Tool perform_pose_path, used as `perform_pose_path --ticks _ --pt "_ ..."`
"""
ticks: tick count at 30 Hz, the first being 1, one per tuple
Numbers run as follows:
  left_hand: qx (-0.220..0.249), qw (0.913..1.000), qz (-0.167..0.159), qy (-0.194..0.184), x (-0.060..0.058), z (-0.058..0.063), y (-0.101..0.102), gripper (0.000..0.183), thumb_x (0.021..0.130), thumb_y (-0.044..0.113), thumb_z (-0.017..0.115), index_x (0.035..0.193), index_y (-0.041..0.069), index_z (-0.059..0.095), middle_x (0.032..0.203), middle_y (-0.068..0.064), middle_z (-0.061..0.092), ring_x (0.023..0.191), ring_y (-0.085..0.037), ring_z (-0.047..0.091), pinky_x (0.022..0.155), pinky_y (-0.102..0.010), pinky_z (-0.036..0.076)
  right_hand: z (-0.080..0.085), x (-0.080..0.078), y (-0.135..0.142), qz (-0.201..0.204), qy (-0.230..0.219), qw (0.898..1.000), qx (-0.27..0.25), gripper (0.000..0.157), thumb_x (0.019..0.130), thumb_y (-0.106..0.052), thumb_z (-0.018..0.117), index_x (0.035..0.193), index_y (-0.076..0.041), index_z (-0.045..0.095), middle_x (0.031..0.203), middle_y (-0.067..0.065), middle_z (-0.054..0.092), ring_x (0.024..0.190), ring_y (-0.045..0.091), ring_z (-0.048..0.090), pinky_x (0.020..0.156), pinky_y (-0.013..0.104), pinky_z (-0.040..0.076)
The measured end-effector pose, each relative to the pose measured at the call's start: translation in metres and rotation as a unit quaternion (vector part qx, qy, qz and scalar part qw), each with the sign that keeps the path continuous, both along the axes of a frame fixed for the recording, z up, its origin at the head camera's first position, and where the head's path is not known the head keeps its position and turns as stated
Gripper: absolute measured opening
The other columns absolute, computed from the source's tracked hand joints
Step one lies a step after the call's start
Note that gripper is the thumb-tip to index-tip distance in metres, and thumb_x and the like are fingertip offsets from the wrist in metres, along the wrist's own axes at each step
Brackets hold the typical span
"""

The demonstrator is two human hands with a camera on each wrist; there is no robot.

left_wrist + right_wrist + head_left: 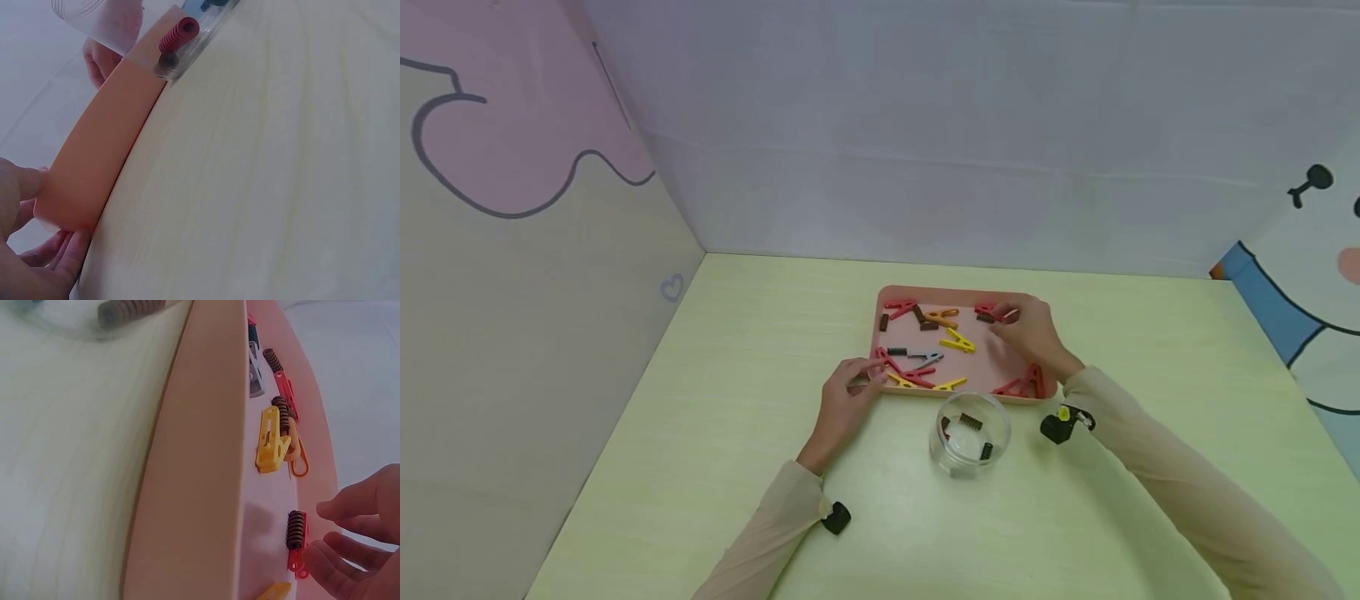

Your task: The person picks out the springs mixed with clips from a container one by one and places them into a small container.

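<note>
My left hand (pixel 847 402) grips the front left corner of a shallow pink tray (pixel 958 297); in the left wrist view its fingers lie around that corner (pixel 65 200). Over the tray's back right part is my right hand (pixel 1030 332). Its thumb and fingers are apart in the right wrist view, close to a brown coil spring (pixel 295 530) that lies by a red clip (pixel 299 560). Elsewhere in the tray are a yellow clip (pixel 958 341), an orange clip (pixel 942 317), a grey clip (pixel 927 357) and several more clips and springs.
A clear round cup (pixel 970 467) stands just in front of the tray with several springs inside, one of them a red spring (pixel 179 35). The pale wooden table (pixel 760 333) meets a light back wall (pixel 925 167) behind the tray.
</note>
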State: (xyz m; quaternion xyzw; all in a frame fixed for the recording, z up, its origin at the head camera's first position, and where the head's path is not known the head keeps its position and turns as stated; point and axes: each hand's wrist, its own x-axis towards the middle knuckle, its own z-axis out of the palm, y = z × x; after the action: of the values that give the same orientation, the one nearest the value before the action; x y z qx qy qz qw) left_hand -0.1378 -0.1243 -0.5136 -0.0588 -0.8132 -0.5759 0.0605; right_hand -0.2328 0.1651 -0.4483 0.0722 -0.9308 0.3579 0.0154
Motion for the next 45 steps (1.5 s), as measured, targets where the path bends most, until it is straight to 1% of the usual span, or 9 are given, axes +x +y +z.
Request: perform_pose_path --ticks 5,10,15,20,25,27,35,39,45 --pt "0.002 1.0000 -0.001 0.000 0.001 0.001 0.000 0.031 0.091 0.026 0.065 0.117 0.009 0.066 0.116 -0.006 0.058 0.102 -0.018 0.057 0.087 -0.033 0.052 -0.004 -0.004 0.000 0.008 -0.008 1.000 0.003 0.016 0.083 -0.001 0.069 0.098 0.004 0.067 0.104 0.019 0.063 0.091 0.033 0.060 0.078 0.044 0.053" --pt "0.005 1.0000 -0.002 0.002 0.002 0.001 0.000 0.031 0.091 0.025 0.065 0.116 0.008 0.066 0.114 -0.005 0.058 0.101 -0.018 0.058 0.086 -0.033 0.052 -0.008 -0.008 -0.001 0.023 -0.002 1.000 0.019 0.015 0.082 0.000 0.069 0.097 0.005 0.068 0.103 0.020 0.063 0.090 0.034 0.060 0.079 0.045 0.053" --pt "0.007 1.0000 -0.003 0.001 0.002 0.001 0.000 0.031 0.090 0.024 0.066 0.116 0.007 0.066 0.114 -0.004 0.058 0.102 -0.017 0.057 0.086 -0.032 0.052 -0.013 -0.013 -0.003 0.030 0.023 0.997 0.060 0.013 0.081 0.000 0.070 0.093 0.005 0.070 0.099 0.019 0.065 0.087 0.032 0.059 0.081 0.044 0.052" --pt "0.005 1.0000 -0.003 -0.001 0.003 0.001 0.000 0.031 0.090 0.025 0.066 0.116 0.007 0.066 0.114 -0.004 0.058 0.103 -0.017 0.056 0.086 -0.031 0.052 -0.012 -0.015 -0.006 0.039 0.048 0.993 0.103 0.012 0.080 0.001 0.069 0.091 0.004 0.072 0.093 0.017 0.068 0.086 0.031 0.058 0.086 0.045 0.048" --pt "0.008 1.0000 -0.003 0.003 0.003 0.001 -0.001 0.031 0.090 0.024 0.066 0.116 0.006 0.066 0.114 -0.005 0.058 0.103 -0.018 0.056 0.086 -0.033 0.052 -0.009 -0.015 -0.011 0.057 0.063 0.985 0.153 0.017 0.079 0.002 0.067 0.095 0.002 0.073 0.092 0.015 0.070 0.091 0.030 0.061 0.090 0.047 0.046" --pt "0.010 0.9999 -0.003 0.005 0.003 0.001 -0.001 0.031 0.090 0.024 0.066 0.116 0.006 0.066 0.114 -0.006 0.058 0.102 -0.018 0.057 0.086 -0.034 0.052 -0.008 -0.015 -0.012 0.067 0.062 0.982 0.162 0.019 0.079 0.003 0.066 0.097 0.002 0.073 0.093 0.015 0.070 0.092 0.030 0.062 0.090 0.047 0.046" --pt "0.003 1.0000 -0.005 0.004 0.003 0.002 -0.002 0.032 0.091 0.026 0.065 0.117 0.007 0.066 0.115 -0.008 0.058 0.102 -0.019 0.057 0.086 -0.034 0.052 -0.006 -0.015 -0.016 0.099 0.031 0.986 0.130 0.027 0.078 0.011 0.058 0.102 0.006 0.070 0.101 0.019 0.067 0.088 0.029 0.057 0.082 0.044 0.050" --pt "0.006 1.0000 -0.007 0.002 0.003 0.003 -0.003 0.032 0.091 0.025 0.065 0.117 0.006 0.065 0.116 -0.008 0.058 0.103 -0.019 0.057 0.087 -0.035 0.052 -0.008 -0.017 -0.017 0.111 0.032 0.985 0.130 0.026 0.078 0.011 0.057 0.100 0.005 0.070 0.102 0.019 0.066 0.086 0.028 0.056 0.079 0.041 0.049" --pt "0.005 1.0000 -0.004 -0.001 0.004 0.001 -0.003 0.031 0.091 0.025 0.065 0.117 0.008 0.066 0.116 -0.007 0.058 0.103 -0.019 0.058 0.087 -0.035 0.052 -0.009 -0.018 -0.018 0.132 0.040 0.981 0.135 0.025 0.077 0.012 0.056 0.094 0.005 0.072 0.097 0.019 0.066 0.077 0.025 0.053 0.067 0.034 0.044"
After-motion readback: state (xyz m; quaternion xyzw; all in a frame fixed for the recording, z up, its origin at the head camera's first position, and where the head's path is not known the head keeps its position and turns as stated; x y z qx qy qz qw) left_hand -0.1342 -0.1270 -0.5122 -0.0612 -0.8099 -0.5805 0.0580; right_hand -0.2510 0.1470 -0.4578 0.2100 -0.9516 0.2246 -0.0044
